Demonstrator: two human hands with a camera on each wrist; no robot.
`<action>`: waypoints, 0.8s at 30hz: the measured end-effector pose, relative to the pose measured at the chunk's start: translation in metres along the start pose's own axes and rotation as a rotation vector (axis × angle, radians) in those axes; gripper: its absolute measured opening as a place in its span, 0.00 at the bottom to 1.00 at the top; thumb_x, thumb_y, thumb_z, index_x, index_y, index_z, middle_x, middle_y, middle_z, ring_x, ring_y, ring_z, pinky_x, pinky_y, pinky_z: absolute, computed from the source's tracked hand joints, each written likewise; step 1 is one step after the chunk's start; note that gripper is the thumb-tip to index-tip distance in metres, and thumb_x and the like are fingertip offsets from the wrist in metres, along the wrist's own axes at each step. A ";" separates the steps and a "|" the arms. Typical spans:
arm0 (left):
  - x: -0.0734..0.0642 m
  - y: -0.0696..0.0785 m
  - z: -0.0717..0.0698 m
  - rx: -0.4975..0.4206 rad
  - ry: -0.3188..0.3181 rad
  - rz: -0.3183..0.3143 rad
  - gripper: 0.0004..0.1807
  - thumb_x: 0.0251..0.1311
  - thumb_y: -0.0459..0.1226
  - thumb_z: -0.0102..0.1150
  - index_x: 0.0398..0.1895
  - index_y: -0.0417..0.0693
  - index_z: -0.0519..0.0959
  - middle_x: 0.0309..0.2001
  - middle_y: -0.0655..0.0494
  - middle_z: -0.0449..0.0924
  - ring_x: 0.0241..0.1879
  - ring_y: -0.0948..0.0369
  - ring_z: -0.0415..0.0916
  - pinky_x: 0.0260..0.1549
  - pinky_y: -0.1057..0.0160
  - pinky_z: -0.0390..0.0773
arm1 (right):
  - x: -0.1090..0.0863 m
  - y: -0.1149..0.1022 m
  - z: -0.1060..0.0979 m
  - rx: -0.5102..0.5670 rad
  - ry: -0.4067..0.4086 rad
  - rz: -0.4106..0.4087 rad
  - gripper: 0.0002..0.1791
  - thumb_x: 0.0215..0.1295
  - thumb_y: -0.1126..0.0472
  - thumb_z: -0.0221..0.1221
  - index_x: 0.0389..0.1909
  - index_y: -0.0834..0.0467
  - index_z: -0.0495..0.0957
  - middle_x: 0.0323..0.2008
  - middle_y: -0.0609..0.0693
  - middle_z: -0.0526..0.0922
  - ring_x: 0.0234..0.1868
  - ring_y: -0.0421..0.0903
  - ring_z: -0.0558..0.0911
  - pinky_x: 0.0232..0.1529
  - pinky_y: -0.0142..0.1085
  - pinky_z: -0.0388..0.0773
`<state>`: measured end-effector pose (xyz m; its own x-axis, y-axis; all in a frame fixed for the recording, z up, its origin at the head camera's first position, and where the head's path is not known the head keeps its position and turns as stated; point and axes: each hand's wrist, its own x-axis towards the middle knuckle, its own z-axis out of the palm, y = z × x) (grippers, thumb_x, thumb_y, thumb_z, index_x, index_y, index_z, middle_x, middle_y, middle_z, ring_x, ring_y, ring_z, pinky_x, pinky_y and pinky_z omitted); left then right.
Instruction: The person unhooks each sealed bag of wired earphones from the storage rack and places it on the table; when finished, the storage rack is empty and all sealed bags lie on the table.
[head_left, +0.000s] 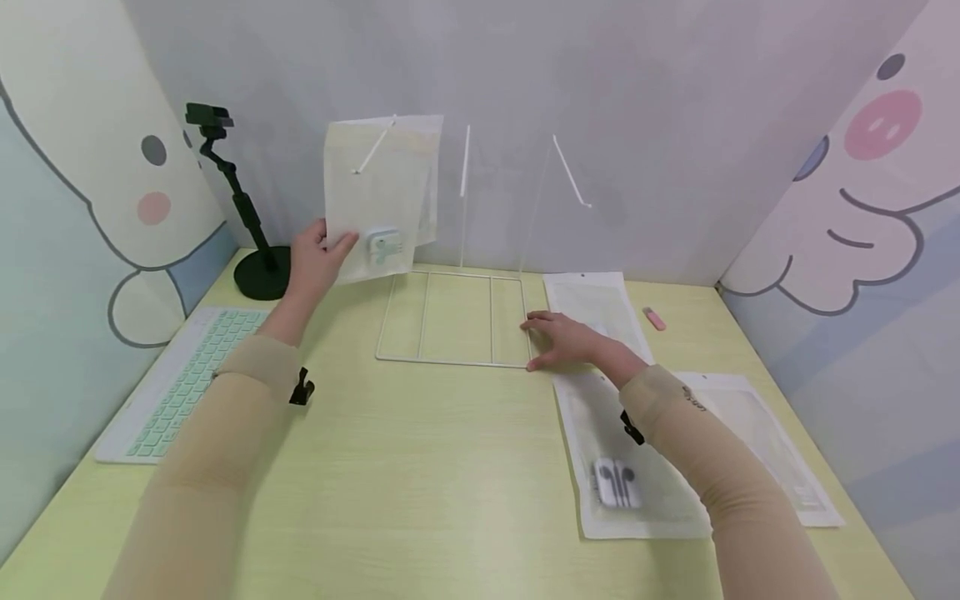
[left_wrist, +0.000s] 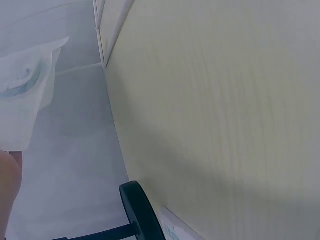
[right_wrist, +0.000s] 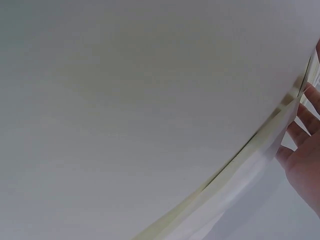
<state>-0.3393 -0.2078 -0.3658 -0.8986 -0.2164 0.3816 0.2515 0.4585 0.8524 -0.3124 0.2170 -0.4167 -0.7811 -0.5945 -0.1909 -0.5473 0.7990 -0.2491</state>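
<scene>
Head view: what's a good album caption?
Left hand holding an earphone packet at the wire rack, right hand touching its base.

I can slide my right hand [head_left: 562, 340] across the middle of the desk [head_left: 420, 467]. The wire rack [head_left: 450, 362] blocks the back, the black stand [head_left: 262, 273] and keyboard [head_left: 201, 367] the left, flat packs [head_left: 663, 504] the right.

Soft glare lies on the bright surface [head_left: 465, 483] before me; both my wrist views look dimmer, greyer.
</scene>
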 end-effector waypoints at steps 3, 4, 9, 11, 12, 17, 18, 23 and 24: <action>-0.003 0.001 -0.005 0.019 -0.006 -0.005 0.27 0.59 0.51 0.59 0.51 0.37 0.77 0.51 0.43 0.79 0.45 0.59 0.74 0.38 0.68 0.73 | 0.000 0.001 0.000 -0.004 -0.001 -0.001 0.46 0.48 0.37 0.67 0.66 0.53 0.65 0.70 0.58 0.58 0.70 0.60 0.58 0.68 0.54 0.56; -0.004 0.001 -0.007 0.030 -0.009 -0.006 0.28 0.59 0.52 0.59 0.52 0.38 0.77 0.51 0.43 0.79 0.45 0.58 0.75 0.39 0.67 0.74 | 0.000 0.001 0.001 -0.006 -0.002 0.000 0.46 0.48 0.37 0.67 0.66 0.53 0.65 0.70 0.58 0.58 0.70 0.60 0.58 0.68 0.54 0.56; -0.014 0.005 -0.015 0.055 -0.024 0.000 0.30 0.59 0.55 0.57 0.53 0.39 0.76 0.52 0.42 0.79 0.45 0.56 0.74 0.41 0.65 0.74 | -0.001 0.001 0.000 0.007 0.000 -0.006 0.46 0.48 0.37 0.67 0.66 0.54 0.65 0.70 0.59 0.58 0.70 0.61 0.58 0.67 0.54 0.55; -0.018 0.007 -0.019 0.068 -0.005 0.013 0.31 0.58 0.56 0.58 0.52 0.39 0.77 0.51 0.43 0.79 0.43 0.58 0.74 0.39 0.68 0.73 | -0.001 0.000 0.000 0.009 -0.001 -0.001 0.46 0.48 0.37 0.67 0.66 0.54 0.65 0.70 0.59 0.58 0.70 0.60 0.57 0.68 0.54 0.55; -0.019 0.007 -0.021 0.076 0.011 0.021 0.30 0.57 0.56 0.59 0.51 0.40 0.77 0.50 0.44 0.80 0.41 0.59 0.73 0.38 0.70 0.72 | -0.001 0.000 0.000 0.011 -0.002 0.001 0.46 0.48 0.37 0.67 0.67 0.54 0.65 0.70 0.59 0.58 0.70 0.60 0.57 0.68 0.54 0.55; -0.027 0.012 -0.032 0.128 0.078 0.099 0.28 0.56 0.51 0.63 0.51 0.39 0.75 0.46 0.42 0.81 0.39 0.60 0.74 0.38 0.72 0.71 | -0.001 -0.001 0.000 0.014 0.002 -0.005 0.46 0.49 0.38 0.67 0.66 0.54 0.65 0.70 0.59 0.59 0.70 0.61 0.58 0.67 0.55 0.56; -0.029 0.012 -0.035 0.137 0.084 0.120 0.27 0.57 0.49 0.63 0.53 0.40 0.74 0.45 0.41 0.80 0.39 0.61 0.73 0.39 0.72 0.71 | -0.001 -0.001 0.000 0.016 0.004 -0.009 0.46 0.49 0.38 0.67 0.66 0.55 0.65 0.70 0.60 0.59 0.69 0.61 0.58 0.67 0.55 0.56; -0.033 0.016 -0.047 0.162 0.096 0.246 0.32 0.58 0.40 0.63 0.66 0.56 0.63 0.43 0.40 0.80 0.35 0.63 0.69 0.37 0.77 0.64 | -0.001 -0.002 0.000 0.007 0.001 -0.010 0.46 0.49 0.38 0.67 0.66 0.55 0.65 0.70 0.60 0.58 0.69 0.61 0.58 0.67 0.55 0.56; -0.034 0.017 -0.050 0.164 0.096 0.271 0.34 0.58 0.39 0.63 0.67 0.60 0.61 0.44 0.40 0.79 0.36 0.61 0.70 0.37 0.76 0.64 | -0.001 -0.002 0.000 0.005 -0.001 -0.009 0.46 0.49 0.38 0.67 0.66 0.55 0.65 0.70 0.60 0.58 0.69 0.61 0.58 0.67 0.55 0.56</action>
<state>-0.2869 -0.2354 -0.3462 -0.7668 -0.1446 0.6254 0.4087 0.6414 0.6493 -0.3108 0.2164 -0.4158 -0.7757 -0.6019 -0.1897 -0.5530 0.7931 -0.2554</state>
